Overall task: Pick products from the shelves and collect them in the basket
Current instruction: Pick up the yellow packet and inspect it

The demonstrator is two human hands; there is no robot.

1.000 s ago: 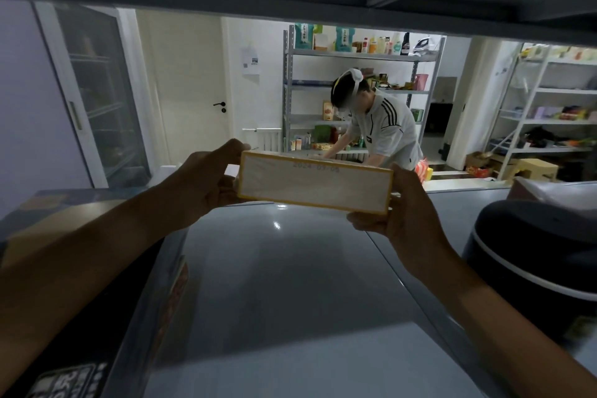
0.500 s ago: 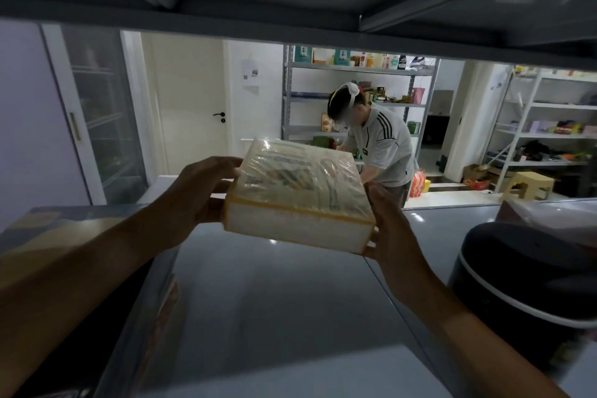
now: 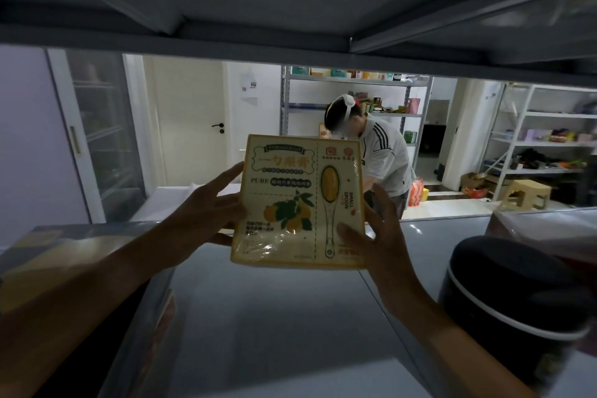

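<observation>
A flat yellow-and-cream product box (image 3: 298, 200), wrapped in clear film and printed with fruit and a spoon, stands upright above the grey shelf board (image 3: 258, 317) with its front face toward me. My left hand (image 3: 203, 213) holds its left edge, thumb under the lower corner and fingers spread behind it. My right hand (image 3: 378, 233) grips the right edge, thumb across the lower front of the box. No basket is in view.
A dark boxed product (image 3: 64, 268) lies on the shelf at the left. A black round appliance (image 3: 517, 294) stands at the right. The shelf above (image 3: 290, 10) hangs low overhead. Beyond, a person (image 3: 374, 152) bends at metal racks (image 3: 355, 87).
The box has been tipped up from lying edge-on to standing with its printed face toward me. Both hands kept hold of its sides and came a little closer.
</observation>
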